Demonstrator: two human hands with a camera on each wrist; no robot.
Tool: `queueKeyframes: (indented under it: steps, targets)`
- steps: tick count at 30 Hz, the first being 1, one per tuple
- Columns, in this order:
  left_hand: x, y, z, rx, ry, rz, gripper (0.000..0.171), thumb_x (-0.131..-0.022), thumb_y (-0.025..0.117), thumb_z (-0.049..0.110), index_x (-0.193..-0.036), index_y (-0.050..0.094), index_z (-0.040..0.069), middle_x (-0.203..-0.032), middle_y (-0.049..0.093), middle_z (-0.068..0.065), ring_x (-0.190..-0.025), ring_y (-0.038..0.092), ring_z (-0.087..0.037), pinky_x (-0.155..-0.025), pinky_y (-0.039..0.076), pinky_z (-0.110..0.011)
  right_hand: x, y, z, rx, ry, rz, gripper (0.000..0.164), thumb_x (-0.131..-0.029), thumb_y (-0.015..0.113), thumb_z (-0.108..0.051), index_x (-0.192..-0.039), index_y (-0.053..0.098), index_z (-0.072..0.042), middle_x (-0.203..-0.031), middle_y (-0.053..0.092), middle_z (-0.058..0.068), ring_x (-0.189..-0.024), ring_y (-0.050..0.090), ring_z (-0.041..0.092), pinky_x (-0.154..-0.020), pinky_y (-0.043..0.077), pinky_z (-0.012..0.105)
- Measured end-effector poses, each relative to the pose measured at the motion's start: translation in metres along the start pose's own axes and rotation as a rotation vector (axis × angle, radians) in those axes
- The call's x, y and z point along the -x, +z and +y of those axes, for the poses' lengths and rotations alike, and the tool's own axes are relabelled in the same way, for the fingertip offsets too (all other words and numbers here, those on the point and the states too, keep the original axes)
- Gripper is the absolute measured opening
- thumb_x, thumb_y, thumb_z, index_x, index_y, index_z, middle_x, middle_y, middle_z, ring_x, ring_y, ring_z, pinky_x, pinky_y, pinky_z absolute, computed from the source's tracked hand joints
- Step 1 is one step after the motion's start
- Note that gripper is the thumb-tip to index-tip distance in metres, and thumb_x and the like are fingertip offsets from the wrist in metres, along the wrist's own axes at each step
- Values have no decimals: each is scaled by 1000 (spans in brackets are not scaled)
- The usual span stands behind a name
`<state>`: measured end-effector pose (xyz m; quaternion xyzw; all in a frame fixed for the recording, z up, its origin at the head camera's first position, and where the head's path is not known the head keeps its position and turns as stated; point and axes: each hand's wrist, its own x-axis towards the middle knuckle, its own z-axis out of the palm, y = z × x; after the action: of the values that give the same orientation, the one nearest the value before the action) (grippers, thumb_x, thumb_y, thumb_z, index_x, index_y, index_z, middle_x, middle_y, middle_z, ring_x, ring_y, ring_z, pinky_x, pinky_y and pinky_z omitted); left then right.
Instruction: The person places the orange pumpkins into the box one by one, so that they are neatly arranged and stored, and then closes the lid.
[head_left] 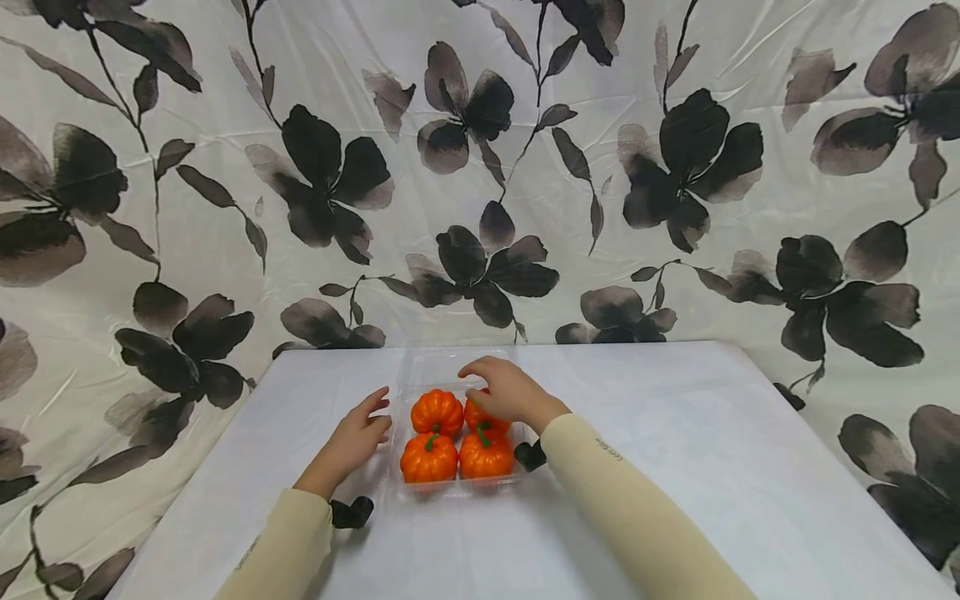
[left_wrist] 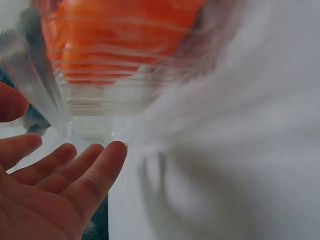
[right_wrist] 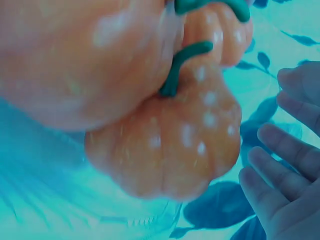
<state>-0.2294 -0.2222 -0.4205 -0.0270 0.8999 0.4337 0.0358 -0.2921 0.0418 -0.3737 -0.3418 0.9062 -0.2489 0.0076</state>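
Several toy pumpkins (head_left: 429, 458), orange and ribbed with green stems, sit in two rows inside a clear plastic container (head_left: 398, 442). Its transparent lid (head_left: 437, 367) appears to lie folded back behind it. My left hand (head_left: 351, 440) is beside the container's left side, fingers extended; in the left wrist view the fingertips are just short of its ridged clear wall (left_wrist: 107, 102). Over the back right pumpkin (head_left: 476, 417) hovers my right hand (head_left: 512, 392), partly hiding it. In the right wrist view the fingers (right_wrist: 265, 192) are stretched out, apart from the nearest pumpkin (right_wrist: 170, 145).
A white-covered table (head_left: 660, 433) carries the container near its back edge. Behind it hangs a white cloth (head_left: 570, 167) printed with dark flowers. Each wrist bears a black camera mount, such as the left one (head_left: 352, 512).
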Motion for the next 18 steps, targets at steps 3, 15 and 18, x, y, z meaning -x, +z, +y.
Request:
queueKeyframes:
  steps: [3, 15, 18]
  targets:
    - [-4, -4, 3, -12, 0, 4, 61, -98, 43, 21, -154, 22, 12, -152, 36, -22, -124, 55, -37, -94, 53, -43, 0, -3, 4, -1, 39, 14, 32, -95, 57, -27, -125, 62, -18, -135, 58, 6, -126, 53, 26, -110, 41, 43]
    - [-22, -17, 12, -34, 12, -9, 62, -98, 42, 20, -154, 21, 6, -151, 35, -27, -121, 56, -40, -94, 53, -44, -1, -10, 24, -9, 136, 62, 33, -94, 59, -28, -125, 62, -17, -135, 58, 6, -128, 52, 26, -111, 39, 44]
    - [-26, -22, 14, -19, 1, -30, 62, -98, 40, 20, -154, 19, 5, -151, 33, -28, -124, 53, -42, -95, 52, -45, -2, -10, 30, -6, 154, 73, 34, -94, 59, -28, -126, 62, -16, -136, 58, 5, -129, 52, 26, -112, 39, 44]
